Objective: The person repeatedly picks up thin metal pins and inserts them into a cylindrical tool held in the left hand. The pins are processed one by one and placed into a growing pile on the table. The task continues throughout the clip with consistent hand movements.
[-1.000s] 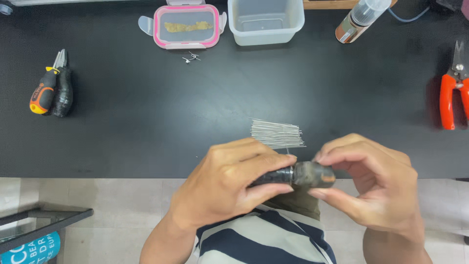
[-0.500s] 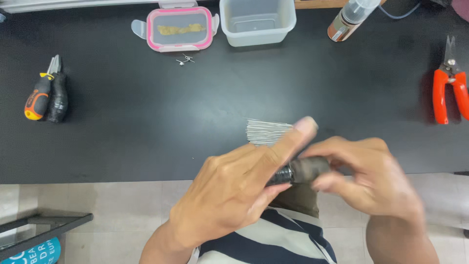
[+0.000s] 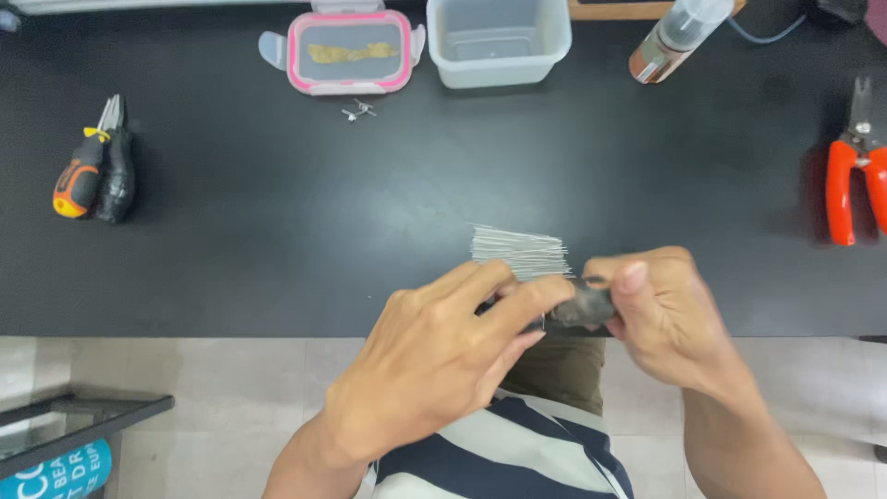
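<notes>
L hand (image 3: pixel 434 370) + R hand (image 3: pixel 665 319) both grip dark cylinder (image 3: pixel 582 305) | wire bundle (image 3: pixel 517 252) on table, untouched | work looks mid-way

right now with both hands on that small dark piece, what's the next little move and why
Probably keep the right hand steady and let the left hand go on working the small dark piece. Both hands pinch it just above the table edge, beside the bundle of thin metal rods, and the left fingers hide its near end, so letting go looks premature.
</notes>
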